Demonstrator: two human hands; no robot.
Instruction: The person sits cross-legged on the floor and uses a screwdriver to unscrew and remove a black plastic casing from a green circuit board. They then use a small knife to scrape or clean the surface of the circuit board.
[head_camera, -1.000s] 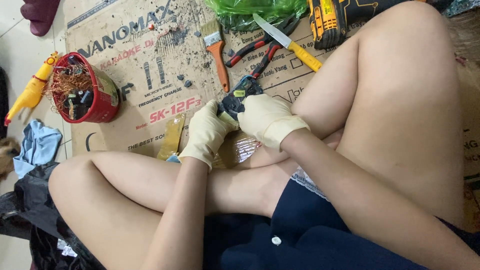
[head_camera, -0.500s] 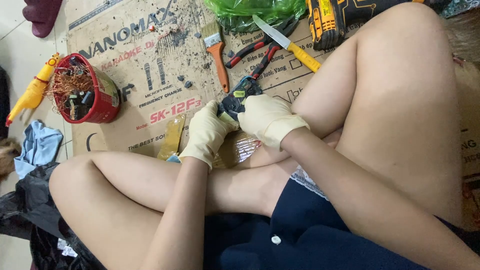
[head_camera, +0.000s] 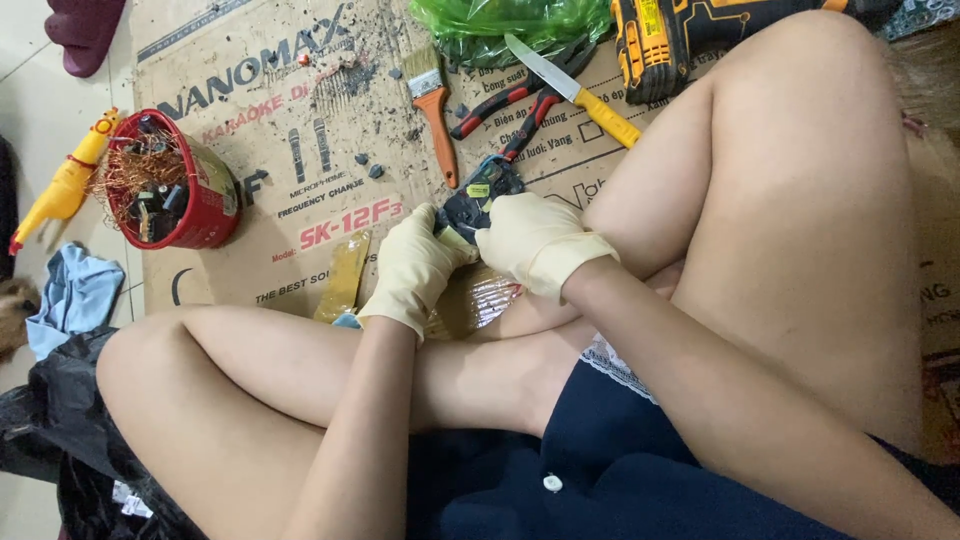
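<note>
Both gloved hands are clamped on a small circuit board (head_camera: 478, 195), sitting just above the middle of the frame, held over the cardboard sheet (head_camera: 300, 180) the person is sitting on. The left hand (head_camera: 418, 265) grips its lower left end, fingers curled tight around it, and the right hand (head_camera: 530, 240) is closed over the lower right side, thumb pressed near the edge. So neither hand is loose; both are holding the same piece.

Handling-wise, it looks light and stiff, the sort of thing that won't bend but could snap or shed parts if twisted hard. Edges and solder points are probably sharp, so the cream rubber gloves make sense. Best hold is by the bare edges, as the hands have it, not by the components standing up on it.

Looks: dark blue-black board, small, with a little yellow-green part on top and some dark blocky bits. Much of it is hidden by the fingers.

Around it: an orange-handled paintbrush (head_camera: 436, 100) up top centre, red-handled pliers (head_camera: 500, 100) and a yellow-handled knife (head_camera: 580, 90) just right of that, and a red tub of copper wire and scrap (head_camera: 170, 180) at the left.
</note>
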